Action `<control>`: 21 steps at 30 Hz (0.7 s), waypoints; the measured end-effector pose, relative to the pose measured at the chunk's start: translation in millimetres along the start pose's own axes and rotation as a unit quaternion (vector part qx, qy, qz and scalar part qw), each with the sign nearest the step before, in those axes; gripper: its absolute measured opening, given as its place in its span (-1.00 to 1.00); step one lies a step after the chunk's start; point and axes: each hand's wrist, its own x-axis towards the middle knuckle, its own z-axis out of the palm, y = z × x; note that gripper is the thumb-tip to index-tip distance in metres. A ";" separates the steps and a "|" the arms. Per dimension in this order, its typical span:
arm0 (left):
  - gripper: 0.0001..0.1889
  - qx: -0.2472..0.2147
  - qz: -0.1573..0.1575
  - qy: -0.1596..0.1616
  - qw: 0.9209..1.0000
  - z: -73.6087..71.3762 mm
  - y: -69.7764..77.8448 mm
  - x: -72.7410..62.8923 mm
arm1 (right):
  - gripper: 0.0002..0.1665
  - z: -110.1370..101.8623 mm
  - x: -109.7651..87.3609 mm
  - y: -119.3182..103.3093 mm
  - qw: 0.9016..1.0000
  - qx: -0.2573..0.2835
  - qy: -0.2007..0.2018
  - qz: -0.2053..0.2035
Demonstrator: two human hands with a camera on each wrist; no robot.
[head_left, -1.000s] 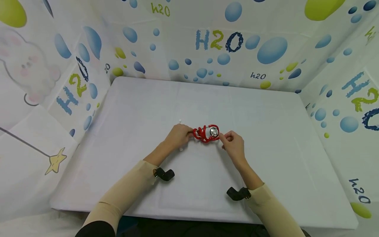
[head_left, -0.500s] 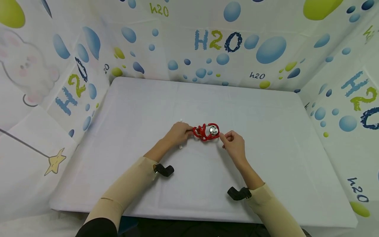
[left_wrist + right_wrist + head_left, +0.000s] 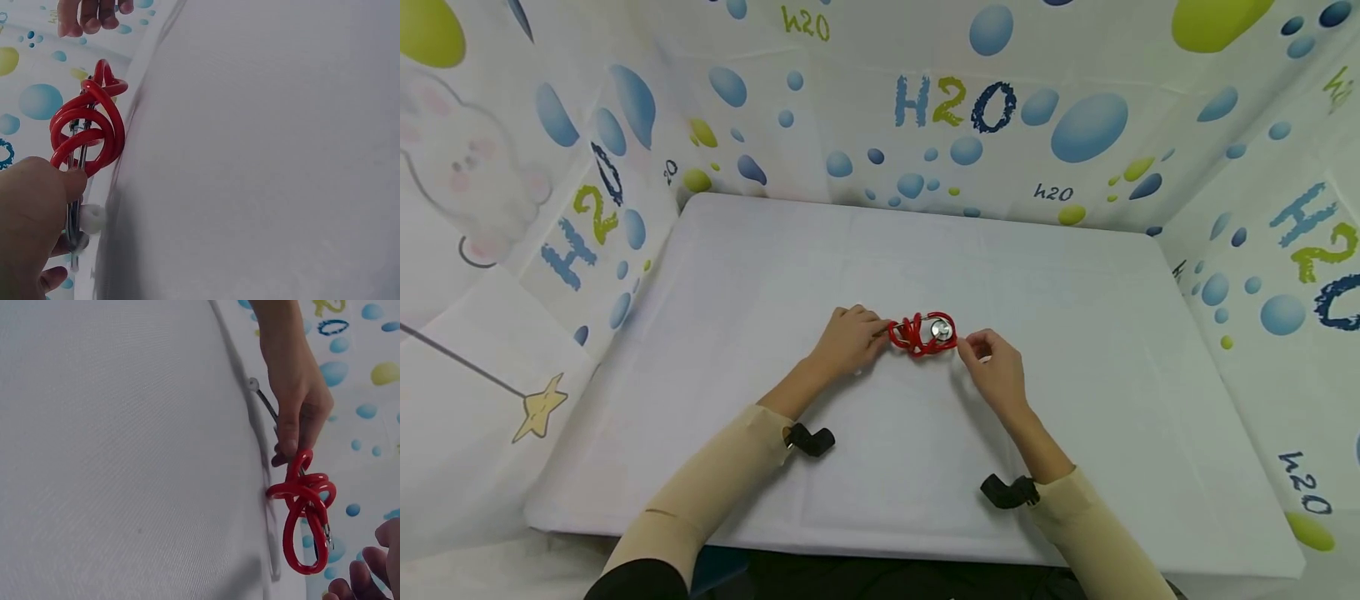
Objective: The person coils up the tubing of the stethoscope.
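A stethoscope [image 3: 916,340] with its red tubing wound into a bundle is held up over the table. My left hand [image 3: 850,340] grips its metal ear tubes at the left end, thumb against them. A white ear tip [image 3: 94,219] shows beside the fingers in the left wrist view, and another ear tip [image 3: 252,384] sticks out in the right wrist view. The silver chest piece [image 3: 941,330] faces up inside the right-hand loop. Close by that loop is my right hand [image 3: 996,371], its fingers loosely bent and holding nothing; both wrist views show a gap between.
A white-covered table [image 3: 775,250] lies under both hands. Behind it and at the sides hang white curtains [image 3: 865,108] printed with blue and green drops. Black wrist cameras [image 3: 811,440] stick out from the sleeves.
My left hand has turned slightly, so the white ear tips are now mostly hidden behind it in the head view. The right hand has shifted slightly right, away from the tubing.
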 end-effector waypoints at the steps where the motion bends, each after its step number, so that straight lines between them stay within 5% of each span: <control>1: -0.62 -0.002 -0.001 0.004 1.000 -0.2 0.1 -1.6 | -0.76 0.0 -0.1 0.6 1.000 -0.005 0.001 -0.014; 13: -0.57 -0.036 -0.014 0.055 0.998 -9.1 8.7 -7.1 | -0.61 -0.8 -6.2 -1.0 0.989 -0.105 0.011 -0.108; 21: -0.55 -0.051 -0.016 0.046 0.998 -20.7 15.5 -5.1 | -0.54 -0.6 -7.1 -1.6 0.984 -0.133 0.008 -0.119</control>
